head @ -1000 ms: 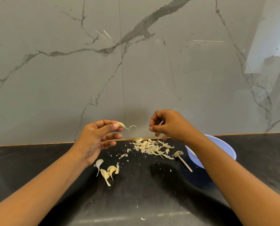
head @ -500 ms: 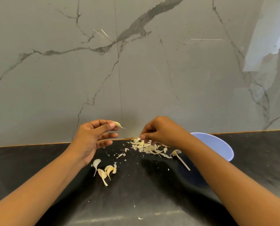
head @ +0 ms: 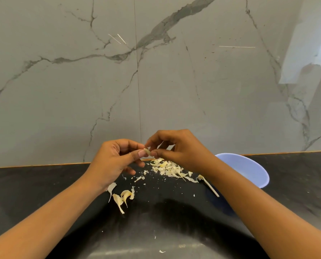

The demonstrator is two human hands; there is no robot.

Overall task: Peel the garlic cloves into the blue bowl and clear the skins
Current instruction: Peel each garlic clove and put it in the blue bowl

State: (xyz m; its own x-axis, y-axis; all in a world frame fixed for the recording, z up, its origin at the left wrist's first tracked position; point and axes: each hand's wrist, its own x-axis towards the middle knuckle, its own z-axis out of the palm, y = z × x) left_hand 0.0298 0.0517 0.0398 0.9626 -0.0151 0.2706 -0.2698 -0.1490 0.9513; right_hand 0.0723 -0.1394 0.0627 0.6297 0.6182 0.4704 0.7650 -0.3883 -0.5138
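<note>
A few unpeeled cloves (head: 125, 196) lie on the dark counter (head: 43, 193) near the left wrist. Beyond, above a heap of skins (head: 168, 168), the left hand (head: 112, 161) and right hand (head: 178, 148) both pinch one garlic clove (head: 147, 151), apparently mid-peel. Once stripped, it should go into the blue bowl (head: 249, 169) at right.

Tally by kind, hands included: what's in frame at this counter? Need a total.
Hands: 2, left hand and right hand
Pinched garlic clove: 1
Loose garlic cloves: 3 clear ones
Skin pile: 1
Garlic stem: 1
Blue bowl: 1
Total: 9
</note>
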